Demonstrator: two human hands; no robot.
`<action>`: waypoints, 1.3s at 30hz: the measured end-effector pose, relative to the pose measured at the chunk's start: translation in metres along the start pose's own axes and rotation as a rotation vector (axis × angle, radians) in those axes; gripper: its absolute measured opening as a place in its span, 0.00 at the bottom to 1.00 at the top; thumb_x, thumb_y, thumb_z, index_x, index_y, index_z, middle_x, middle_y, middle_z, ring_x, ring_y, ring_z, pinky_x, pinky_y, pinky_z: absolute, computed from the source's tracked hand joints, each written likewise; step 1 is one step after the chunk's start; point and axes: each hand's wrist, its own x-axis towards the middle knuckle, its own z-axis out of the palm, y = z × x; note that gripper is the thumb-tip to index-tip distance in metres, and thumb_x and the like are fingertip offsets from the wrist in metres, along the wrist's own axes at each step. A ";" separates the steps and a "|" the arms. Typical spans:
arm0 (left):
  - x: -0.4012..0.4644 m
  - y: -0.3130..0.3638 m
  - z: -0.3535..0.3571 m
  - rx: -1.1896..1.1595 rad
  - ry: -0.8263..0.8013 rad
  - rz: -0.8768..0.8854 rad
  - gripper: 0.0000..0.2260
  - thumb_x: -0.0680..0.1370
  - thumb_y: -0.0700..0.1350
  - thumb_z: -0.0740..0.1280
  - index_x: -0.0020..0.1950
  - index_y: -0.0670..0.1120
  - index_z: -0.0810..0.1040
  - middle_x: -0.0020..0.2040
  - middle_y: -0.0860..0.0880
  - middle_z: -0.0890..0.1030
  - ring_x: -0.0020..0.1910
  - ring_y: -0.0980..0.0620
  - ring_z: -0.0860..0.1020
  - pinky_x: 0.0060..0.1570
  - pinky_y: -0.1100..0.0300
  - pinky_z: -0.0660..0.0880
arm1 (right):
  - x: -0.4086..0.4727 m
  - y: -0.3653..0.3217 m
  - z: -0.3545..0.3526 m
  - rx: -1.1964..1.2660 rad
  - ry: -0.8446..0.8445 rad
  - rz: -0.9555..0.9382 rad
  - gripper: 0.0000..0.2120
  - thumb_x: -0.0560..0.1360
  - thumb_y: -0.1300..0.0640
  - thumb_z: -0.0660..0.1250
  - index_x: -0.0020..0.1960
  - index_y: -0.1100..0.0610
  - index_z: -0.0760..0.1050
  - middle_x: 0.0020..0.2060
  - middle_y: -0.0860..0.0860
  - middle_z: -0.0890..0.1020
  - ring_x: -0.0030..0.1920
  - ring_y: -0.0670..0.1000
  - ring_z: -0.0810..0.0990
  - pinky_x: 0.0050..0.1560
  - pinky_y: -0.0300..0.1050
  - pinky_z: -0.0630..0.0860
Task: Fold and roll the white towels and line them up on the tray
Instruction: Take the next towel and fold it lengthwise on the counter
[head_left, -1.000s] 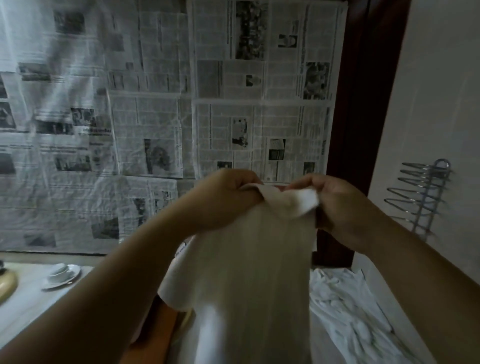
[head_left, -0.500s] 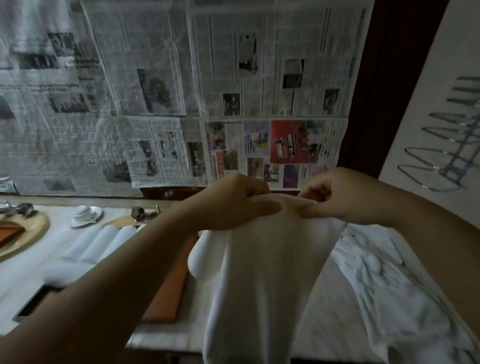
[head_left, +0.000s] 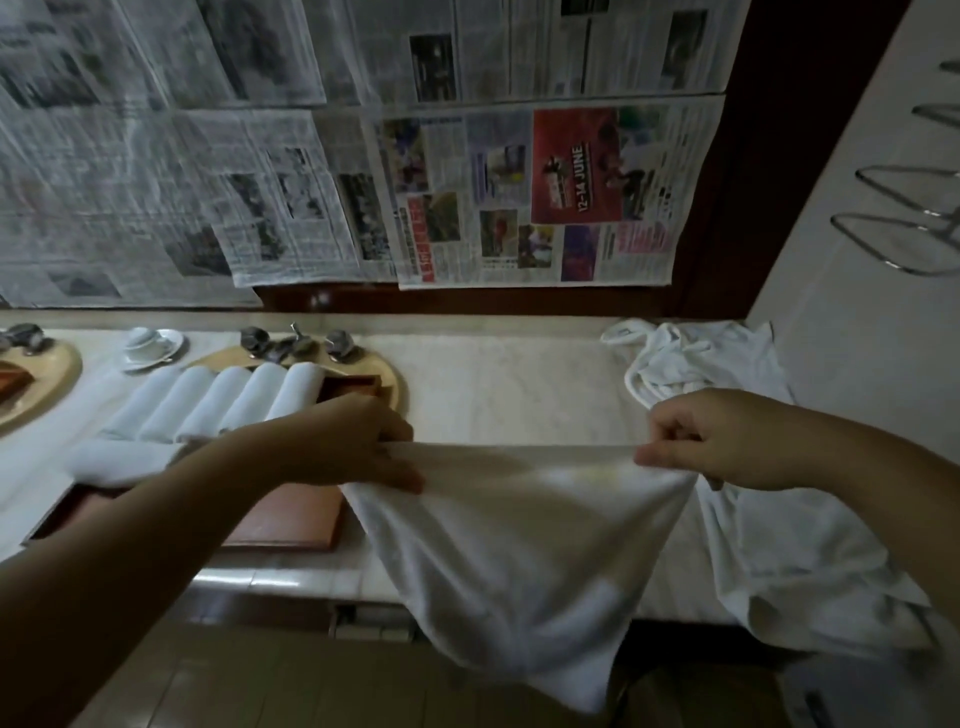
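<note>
A: What are the hands doing in the head view?

B: Both pinch the top edge of one white towel (head_left: 498, 545). The left hand (head_left: 353, 447) has its fingers curled over one upper corner, and the right hand (head_left: 711, 441) nips the other corner between thumb and bent fingers. The edge is pulled taut and straight between them.

A: And the rest of the cloth?

B: It hangs loose below that edge, a soft, faintly ribbed sheet sagging to a rounded point past the front edge of the desk (head_left: 509, 395).

A: What is the desk like?

B: Pale stone with a marbled surface. Taking the held towel as the landmark: left of it and behind the left hand lies a flat brown tray (head_left: 291, 519), rectangular and smooth. Across the tray's far end sit five rolled towels (head_left: 218, 400), plump white cylinders side by side and touching, with a sixth roll (head_left: 119, 462) lying crosswise along their near ends.

A: Anything right of the towel?

B: A crumpled heap of white cloths (head_left: 727, 374), wrinkled and partly draped over the desk's front edge.

A: And farther back?

B: Behind the rolls, a round wooden board (head_left: 389, 379) carrying small shiny metal pots (head_left: 296, 343), then a white cup on a saucer (head_left: 150, 343). Newspaper sheets (head_left: 519, 192) cover the wall.
</note>
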 end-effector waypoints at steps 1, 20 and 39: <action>0.001 -0.004 0.003 -0.056 -0.011 -0.020 0.15 0.74 0.63 0.75 0.36 0.55 0.80 0.33 0.54 0.77 0.32 0.61 0.73 0.35 0.66 0.68 | 0.000 0.006 -0.002 0.009 -0.047 0.007 0.16 0.78 0.41 0.71 0.40 0.53 0.76 0.29 0.46 0.79 0.32 0.48 0.82 0.37 0.42 0.79; 0.134 -0.072 0.092 -0.212 -0.005 -0.231 0.09 0.81 0.57 0.70 0.53 0.53 0.83 0.43 0.57 0.81 0.41 0.61 0.78 0.36 0.68 0.70 | 0.157 0.134 0.035 -0.231 -0.432 0.215 0.11 0.81 0.47 0.69 0.42 0.50 0.77 0.38 0.47 0.82 0.36 0.45 0.78 0.39 0.38 0.73; 0.426 -0.189 0.096 -0.450 0.412 -0.711 0.14 0.81 0.58 0.69 0.49 0.47 0.79 0.38 0.52 0.78 0.35 0.56 0.74 0.29 0.61 0.66 | 0.461 0.228 0.042 0.030 0.299 0.805 0.21 0.80 0.41 0.68 0.57 0.60 0.80 0.50 0.59 0.84 0.44 0.59 0.79 0.46 0.48 0.75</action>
